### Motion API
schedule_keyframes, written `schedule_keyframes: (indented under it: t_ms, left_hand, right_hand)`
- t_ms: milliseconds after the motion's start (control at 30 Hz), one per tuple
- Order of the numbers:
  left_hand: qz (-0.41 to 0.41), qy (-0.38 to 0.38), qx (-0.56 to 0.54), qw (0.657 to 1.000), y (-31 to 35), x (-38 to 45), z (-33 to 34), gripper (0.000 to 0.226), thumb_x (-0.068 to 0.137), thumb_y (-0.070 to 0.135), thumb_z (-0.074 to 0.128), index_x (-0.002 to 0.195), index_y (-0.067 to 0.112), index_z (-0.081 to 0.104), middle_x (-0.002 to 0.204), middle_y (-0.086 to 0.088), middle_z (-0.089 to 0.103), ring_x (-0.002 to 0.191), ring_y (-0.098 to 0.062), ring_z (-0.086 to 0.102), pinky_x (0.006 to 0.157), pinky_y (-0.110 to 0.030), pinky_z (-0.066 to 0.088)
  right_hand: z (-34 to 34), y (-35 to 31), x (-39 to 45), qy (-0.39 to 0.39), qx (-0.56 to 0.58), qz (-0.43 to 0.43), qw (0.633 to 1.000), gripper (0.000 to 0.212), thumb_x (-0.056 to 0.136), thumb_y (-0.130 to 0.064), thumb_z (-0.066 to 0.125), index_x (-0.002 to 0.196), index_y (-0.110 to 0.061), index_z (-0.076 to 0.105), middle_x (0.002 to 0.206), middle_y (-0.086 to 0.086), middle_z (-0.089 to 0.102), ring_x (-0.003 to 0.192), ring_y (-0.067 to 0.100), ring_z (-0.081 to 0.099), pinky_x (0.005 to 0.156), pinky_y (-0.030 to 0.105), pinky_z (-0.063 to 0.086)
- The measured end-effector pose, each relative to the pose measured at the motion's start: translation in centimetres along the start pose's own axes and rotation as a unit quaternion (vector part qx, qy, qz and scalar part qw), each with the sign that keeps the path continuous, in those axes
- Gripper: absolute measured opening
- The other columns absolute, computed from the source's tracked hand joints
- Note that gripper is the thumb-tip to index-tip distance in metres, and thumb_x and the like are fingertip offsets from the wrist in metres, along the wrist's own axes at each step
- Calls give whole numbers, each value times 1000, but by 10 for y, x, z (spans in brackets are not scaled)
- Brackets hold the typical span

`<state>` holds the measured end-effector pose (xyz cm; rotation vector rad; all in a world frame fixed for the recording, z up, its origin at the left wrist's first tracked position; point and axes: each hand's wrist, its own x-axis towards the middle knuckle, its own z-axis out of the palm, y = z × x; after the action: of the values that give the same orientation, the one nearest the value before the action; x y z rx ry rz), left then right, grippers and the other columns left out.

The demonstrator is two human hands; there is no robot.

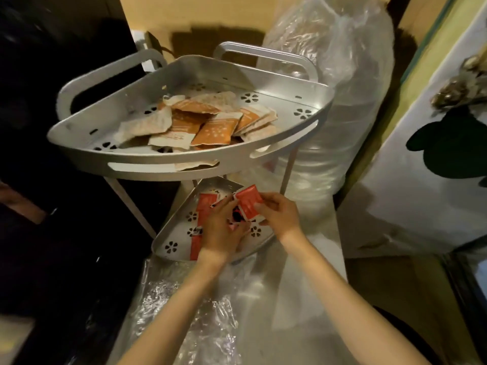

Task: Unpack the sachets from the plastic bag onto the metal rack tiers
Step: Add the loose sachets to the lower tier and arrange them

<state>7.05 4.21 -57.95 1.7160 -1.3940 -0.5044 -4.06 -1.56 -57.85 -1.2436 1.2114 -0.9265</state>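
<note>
Sachets: 1 red sachet [248,204] pinched by right hand [280,216] fingers, left hand [220,227] fingers grasping others.

A silver corner rack stands with two tiers: the top tier [137,164] holds a loose heap of orange and white sachets [203,122], one poking out through a slot in its front rim. The lower tier [171,246] carries a few red sachets [207,202] lying flat, with one red sachet [249,202] held tilted above it. The clear plastic bag [205,312] lies crumpled and flattened in front of the rack.
</note>
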Motion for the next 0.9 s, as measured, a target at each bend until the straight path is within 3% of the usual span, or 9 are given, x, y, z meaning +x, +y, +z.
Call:
schedule_keyframes:
  t_ms: [100, 167, 300, 400, 500, 633, 733, 900]
  left_hand:
    - [-71, 23, 23, 997, -27, -5, -14, 49, 78, 9, 68, 124, 17, 54, 126, 3, 53, 113, -6, 42, 92, -14, 27]
    - [-89, 25, 23, 995, -45, -10, -21, 47, 80, 10, 67, 124, 18, 54, 126, 4, 55, 112, -6, 45, 92, -16, 30]
    - [-87, 13, 37, 995, -65, -15, -33, 38, 80, 6, 65, 118, 9, 58, 124, -3, 58, 109, -7, 47, 91, -16, 33]
    - [-97, -1, 48, 994, -75, -15, -36, 34, 77, 7, 70, 110, 7, 63, 112, 1, 60, 101, -10, 55, 83, -14, 38]
    - [-109, 0, 70, 992, -78, -14, -38, 30, 73, 12, 74, 101, 4, 66, 100, 0, 60, 88, -10, 52, 75, -13, 36]
    - [-129, -18, 110, 985, -77, -13, -41, 26, 73, 21, 75, 94, 8, 67, 97, -9, 67, 85, -21, 59, 77, -34, 49]
    - [-130, -45, 114, 984, -75, -12, -46, 26, 74, 23, 73, 94, 8, 66, 98, -11, 65, 80, -21, 57, 72, -32, 47]
    - [-144, -74, 132, 978, -66, -15, -58, 23, 82, 19, 63, 105, 12, 65, 115, -7, 61, 104, -22, 56, 85, -25, 40]
  right_hand:
    - [27, 7, 1, -42, -89, -31, 995, 27, 82, -19, 66, 107, -10, 64, 93, -2, 64, 84, 11, 61, 70, 13, 47]
    - [37, 13, 1, -53, -110, -47, 991, 22, 82, -26, 66, 99, -12, 68, 88, -2, 67, 82, 14, 64, 75, 23, 51]
    - [41, 27, 5, -32, -162, -47, 985, 19, 83, -20, 66, 94, -4, 67, 90, 13, 71, 81, 23, 67, 77, 32, 55]
    - [37, 34, 7, -58, -226, -29, 972, 22, 83, -22, 65, 101, -11, 63, 94, 6, 71, 84, 20, 68, 80, 42, 56]
    - [32, 32, 7, -89, -308, -47, 946, 18, 81, -24, 64, 95, -13, 62, 91, 1, 68, 84, 18, 64, 80, 40, 54]
    - [27, 27, 5, -112, -361, -51, 925, 15, 81, -21, 64, 93, -12, 60, 86, -3, 59, 82, 14, 56, 76, 30, 47]
    - [25, 27, 5, -122, -371, -36, 920, 17, 81, -19, 64, 96, -12, 60, 90, -1, 61, 86, 15, 58, 79, 33, 50]
    - [22, 23, -2, -119, -385, -38, 915, 31, 79, -17, 66, 109, -15, 57, 111, 2, 61, 103, 17, 56, 86, 32, 48]
